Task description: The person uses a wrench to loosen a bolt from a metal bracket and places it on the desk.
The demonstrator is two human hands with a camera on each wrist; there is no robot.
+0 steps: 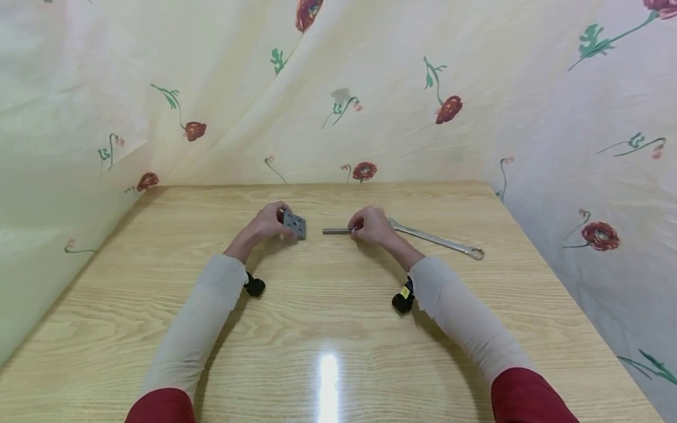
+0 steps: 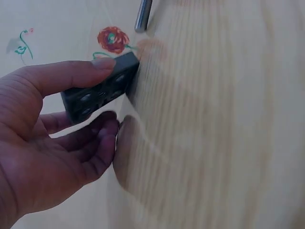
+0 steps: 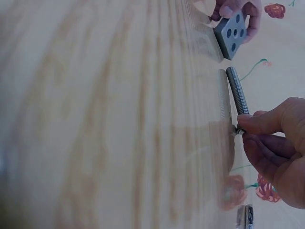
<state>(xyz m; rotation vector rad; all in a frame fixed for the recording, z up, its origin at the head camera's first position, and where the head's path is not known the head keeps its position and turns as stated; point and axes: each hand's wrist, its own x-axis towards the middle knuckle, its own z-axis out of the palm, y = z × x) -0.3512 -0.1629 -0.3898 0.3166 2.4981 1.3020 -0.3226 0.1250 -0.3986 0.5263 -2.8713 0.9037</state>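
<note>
In the head view, my left hand (image 1: 271, 223) grips a grey square metal plate (image 1: 298, 229) with several round holes. The thumb and fingers hold it on edge with the holed face turned towards me; the left wrist view shows the thumb across the dark plate (image 2: 127, 63). My right hand (image 1: 372, 227) pinches a threaded bolt (image 1: 334, 231) near one end, between thumb and fingers. That bolt (image 3: 237, 90) lies roughly level, its free end pointing at the plate (image 3: 224, 39) with a gap between them. The fingers cover most of the gripped end.
A combination wrench (image 1: 436, 239) lies on the wooden table (image 1: 296, 329) to the right of my right hand, its open end close behind that hand. Flower-printed cloth (image 1: 238, 100) hangs behind the table and along both sides. A black wrist camera (image 1: 404, 301) sits under each forearm.
</note>
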